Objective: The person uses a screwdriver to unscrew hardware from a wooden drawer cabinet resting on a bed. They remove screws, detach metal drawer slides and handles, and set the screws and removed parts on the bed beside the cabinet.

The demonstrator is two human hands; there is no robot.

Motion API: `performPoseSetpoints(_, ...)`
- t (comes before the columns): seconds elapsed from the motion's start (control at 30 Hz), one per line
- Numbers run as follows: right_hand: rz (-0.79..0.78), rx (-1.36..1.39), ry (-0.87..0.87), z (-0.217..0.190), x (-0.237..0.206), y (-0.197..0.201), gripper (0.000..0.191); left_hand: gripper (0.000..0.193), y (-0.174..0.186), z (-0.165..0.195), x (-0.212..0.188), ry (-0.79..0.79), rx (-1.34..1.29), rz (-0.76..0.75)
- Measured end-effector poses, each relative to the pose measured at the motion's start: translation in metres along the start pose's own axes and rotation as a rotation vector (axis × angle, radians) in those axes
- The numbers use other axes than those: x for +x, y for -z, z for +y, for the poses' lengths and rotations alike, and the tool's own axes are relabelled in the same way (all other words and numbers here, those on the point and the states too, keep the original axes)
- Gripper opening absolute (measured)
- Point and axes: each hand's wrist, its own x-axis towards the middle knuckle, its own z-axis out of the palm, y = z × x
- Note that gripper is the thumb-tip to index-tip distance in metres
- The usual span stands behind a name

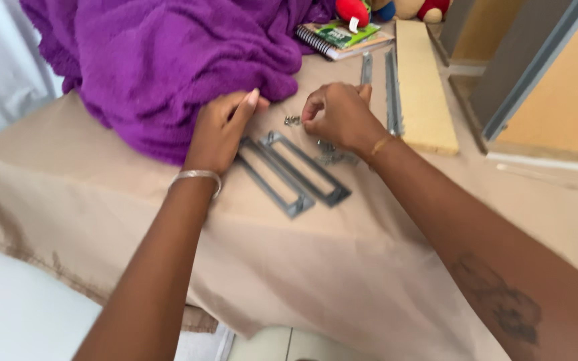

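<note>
Two flat grey metal frames [302, 170] lie side by side on a tan cloth-covered table [102, 200]. My left hand [221, 130] rests flat on the upper end of the left frame, its fingers together and touching a purple fleece blanket [162, 60]. My right hand [339, 117] hovers just beyond the frames with its fingertips pinched over a small cluster of metal screws [292, 120]. More small metal bits [332, 157] lie under that wrist.
Two long metal rails [391, 80] and a pale wooden plank [423, 87] lie at the right back. A spiral notebook [339, 40] and plush toys [396, 8] sit at the far edge. Panels lean at the right.
</note>
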Motion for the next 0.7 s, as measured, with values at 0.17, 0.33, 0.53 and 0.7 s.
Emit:
performPoseSetpoints(0.17, 0.000, 0.422, -0.044, -0.001, -0.010, 0.046, 0.014, 0.037, 0.003, 0.008, -0.022, 0.054, 0.058, -0.032)
performPoseSetpoints(0.33, -0.020, 0.686, -0.089, -0.004, -0.009, 0.113, 0.013, 0.038, 0.016, 0.031, -0.030, 0.341, 0.100, -0.125)
performPoseSetpoints(0.53, 0.047, 0.788, -0.303, -0.007, -0.043, 0.223, 0.011, 0.040, -0.001, 0.109, 0.008, 0.320, 0.077, -0.216)
performPoseSetpoints(0.7, 0.236, 0.651, -0.394, -0.029, -0.091, 0.307, 0.016, 0.038, -0.063, 0.242, 0.049, 0.292, -0.444, -0.392)
